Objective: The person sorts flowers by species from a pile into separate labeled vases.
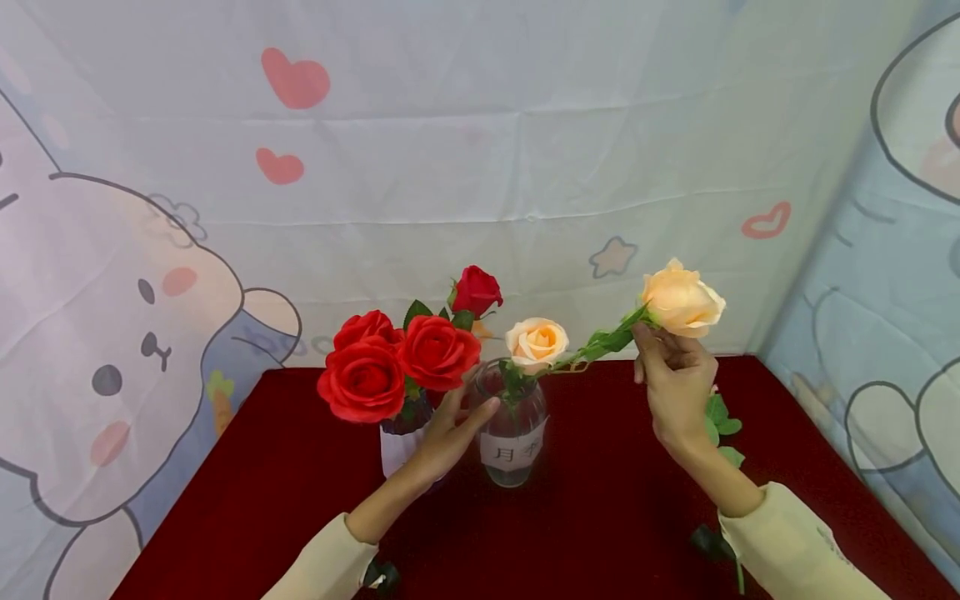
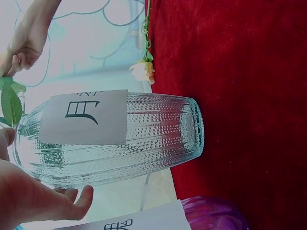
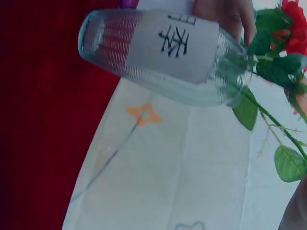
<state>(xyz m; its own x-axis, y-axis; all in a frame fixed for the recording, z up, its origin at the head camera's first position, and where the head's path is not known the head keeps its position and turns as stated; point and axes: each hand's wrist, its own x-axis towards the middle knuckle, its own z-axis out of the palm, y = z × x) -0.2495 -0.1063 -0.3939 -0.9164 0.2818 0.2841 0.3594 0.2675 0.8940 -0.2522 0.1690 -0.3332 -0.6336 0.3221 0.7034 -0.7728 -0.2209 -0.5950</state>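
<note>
A clear ribbed glass vase point(image 1: 512, 417) with a white paper label stands upright on the table. My left hand point(image 1: 453, 429) holds it near the mouth, thumb on the near side. One peach rose point(image 1: 536, 343) stands in this vase, its bloom just above the rim. Raised to the right, my right hand point(image 1: 678, 387) pinches the green stem of another peach rose point(image 1: 684, 298) just below the bloom. That stem point(image 3: 276, 123) slants down leftward to the vase mouth; leaves and the other bloom partly hide its lower end.
Left of the clear vase, a purple vase point(image 2: 216, 214) with a white label holds several red roses point(image 1: 438, 352). Another peach rose point(image 2: 143, 72) lies on the dark red tabletop point(image 1: 600, 500) at the right. A printed cloth point(image 1: 450, 167) hangs behind the table.
</note>
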